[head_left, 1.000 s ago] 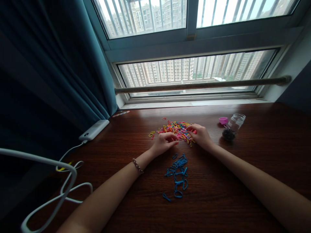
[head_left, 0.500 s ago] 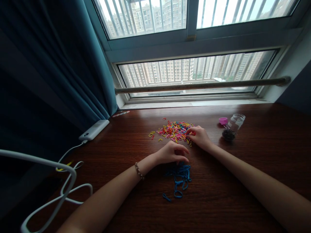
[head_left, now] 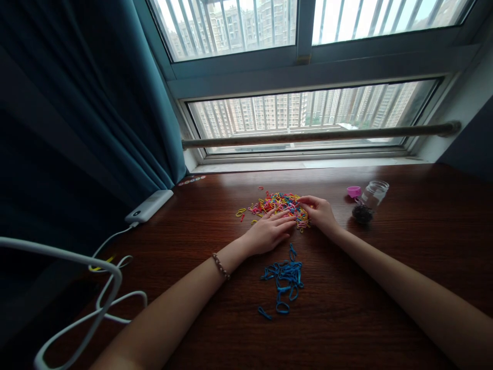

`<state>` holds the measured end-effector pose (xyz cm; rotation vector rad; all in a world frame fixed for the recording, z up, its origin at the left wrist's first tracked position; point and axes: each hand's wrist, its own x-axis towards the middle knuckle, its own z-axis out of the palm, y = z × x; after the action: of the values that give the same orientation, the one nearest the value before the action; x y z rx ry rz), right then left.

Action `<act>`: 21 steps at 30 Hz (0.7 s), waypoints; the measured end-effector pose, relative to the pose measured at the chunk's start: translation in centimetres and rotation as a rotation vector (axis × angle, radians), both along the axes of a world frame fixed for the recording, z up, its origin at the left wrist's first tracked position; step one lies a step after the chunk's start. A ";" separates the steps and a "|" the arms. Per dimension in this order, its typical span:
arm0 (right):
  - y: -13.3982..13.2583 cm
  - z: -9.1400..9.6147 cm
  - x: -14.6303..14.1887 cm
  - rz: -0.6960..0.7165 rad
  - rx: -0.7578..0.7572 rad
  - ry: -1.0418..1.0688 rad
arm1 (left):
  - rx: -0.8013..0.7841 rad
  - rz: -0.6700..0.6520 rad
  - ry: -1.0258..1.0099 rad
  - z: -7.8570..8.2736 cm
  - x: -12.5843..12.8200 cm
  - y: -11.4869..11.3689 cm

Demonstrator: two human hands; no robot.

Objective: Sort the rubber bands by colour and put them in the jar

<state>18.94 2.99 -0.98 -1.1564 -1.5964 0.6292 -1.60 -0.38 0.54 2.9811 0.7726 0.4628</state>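
Observation:
A loose heap of small multicoloured rubber bands (head_left: 278, 202) lies on the brown tabletop. My left hand (head_left: 268, 234), a beaded bracelet at its wrist, rests flat at the near side of this heap with its fingers stretched over it. At the heap's right edge is my right hand (head_left: 320, 213), thumb and fingertips drawn together in a pinch among the bands. Whatever is between those fingertips is too small to make out. Nearer to me lies a separate group of blue rubber bands (head_left: 287, 277), a few of them slightly apart from the others.
To the right, a clear glass jar (head_left: 374, 194) leans tilted over a dark clump (head_left: 362, 214), beside a pink lid (head_left: 353, 191). A white power bank (head_left: 149, 206) with a white cable (head_left: 115, 277) lies left by the blue curtain (head_left: 154, 128). A barred window is ahead.
My left hand has moved up from the blue bands onto the colourful heap, and its fingers have straightened. One more blue band shows above the blue group. My right hand has shifted slightly.

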 end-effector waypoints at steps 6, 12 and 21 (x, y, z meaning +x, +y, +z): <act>-0.2 0.5 0.0 0.026 -0.085 0.169 | -0.028 0.083 0.076 -0.2 -0.1 0.2; -0.5 0.8 -0.2 0.016 -0.135 0.223 | 0.032 0.219 0.048 -0.3 -0.1 0.0; -0.7 1.2 -0.1 0.005 -0.177 0.252 | 0.139 0.446 -0.019 -0.4 0.2 -0.2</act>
<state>18.83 2.27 0.19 -1.1509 -1.3506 0.8978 -1.41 -0.58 0.14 2.9077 1.4683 0.5769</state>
